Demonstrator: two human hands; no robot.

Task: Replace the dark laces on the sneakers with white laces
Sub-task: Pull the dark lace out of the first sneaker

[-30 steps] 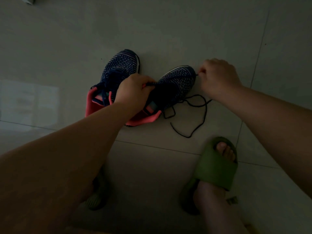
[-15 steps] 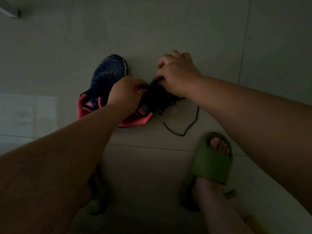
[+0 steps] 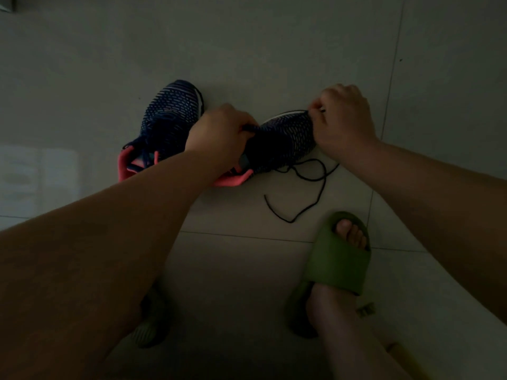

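Two navy knit sneakers with pink heels stand side by side on the tiled floor. The left sneaker [image 3: 171, 116] still has its dark lace threaded. My left hand [image 3: 219, 133] grips the tongue area of the right sneaker [image 3: 285, 138]. My right hand [image 3: 343, 119] is curled over that sneaker's toe and pinches a dark lace end. The loose dark lace [image 3: 310, 187] trails from the shoe in loops across the floor to the right. No white laces are in view.
My right foot in a green slide sandal [image 3: 337, 259] stands on the floor just below the loose lace. My other sandal [image 3: 151, 322] is mostly hidden under my left forearm. Grey floor tiles surround the shoes.
My right hand has moved from the middle of the right sneaker out to its toe, pulling the dark lace; more lace now lies looped on the floor. My left hand has kept its grip.
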